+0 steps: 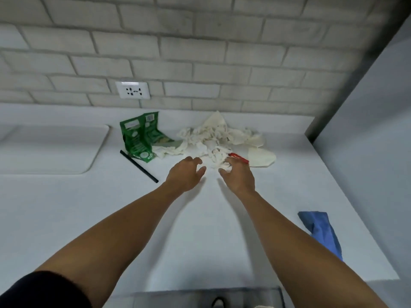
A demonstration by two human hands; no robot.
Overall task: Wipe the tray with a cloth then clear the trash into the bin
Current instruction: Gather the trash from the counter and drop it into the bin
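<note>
A heap of crumpled white paper trash lies on a white counter, close to the back wall. A white tray sits at the far left of the counter, well apart from the heap; it looks bare. A blue cloth lies loose near the counter's right edge, partly hidden behind the right forearm.

Both arms reach forward to the near side of the heap. The left hand hovers just before the paper, fingers loosely curled and slightly apart, holding nothing. The right hand is at the heap's near edge, its fingertips touching crumpled paper; whether they grip it cannot be told. A small red wrapper lies just beyond this hand, beside a flat white paper piece.

Left of the heap a torn green packet stands partly upright, and a black straw lies slanted just in front of it.

Behind is a pale brick wall with a white socket. At the bottom edge, below the counter, the rim of a grey container shows; its contents are unclear.
</note>
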